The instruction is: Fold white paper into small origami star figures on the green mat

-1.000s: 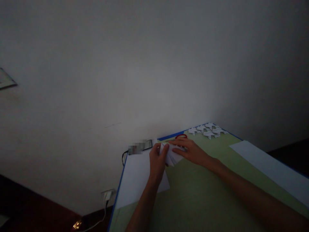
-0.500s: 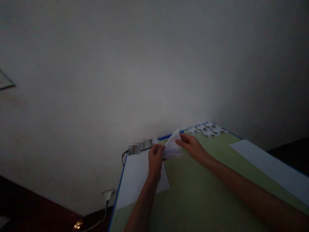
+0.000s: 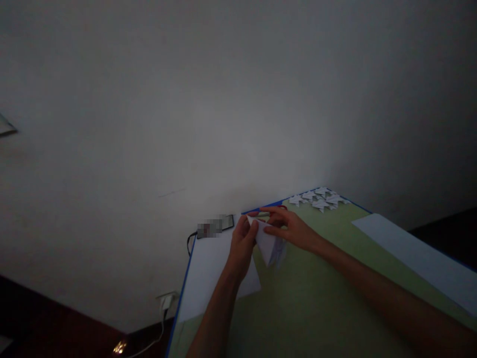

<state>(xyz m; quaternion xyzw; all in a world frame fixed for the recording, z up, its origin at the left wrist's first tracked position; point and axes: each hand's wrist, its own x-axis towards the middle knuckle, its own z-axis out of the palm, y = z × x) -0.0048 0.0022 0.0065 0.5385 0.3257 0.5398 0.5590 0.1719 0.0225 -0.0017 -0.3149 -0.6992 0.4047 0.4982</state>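
Note:
A folded piece of white paper (image 3: 266,243) is held above the green table top (image 3: 298,298), one point hanging downward. My left hand (image 3: 242,243) pinches its left corner between thumb and fingers. On the other side, my right hand (image 3: 288,228) grips the paper's upper right part, thumb in front and the index finger stretched along toward the left hand. Beneath the left hand lies a flat white sheet (image 3: 208,278). Some folds on the paper's right side are blurred.
Several folded white paper shapes (image 3: 320,204) lie at the far corner. A long white paper strip (image 3: 410,258) lies along the right edge. At the back left is a phone (image 3: 227,222) with a cable. A wall (image 3: 238,99) rises behind the table.
The folded paper has been turned, so its point that stood up now hangs down. My right hand has moved slightly left and its index finger reaches toward the left hand.

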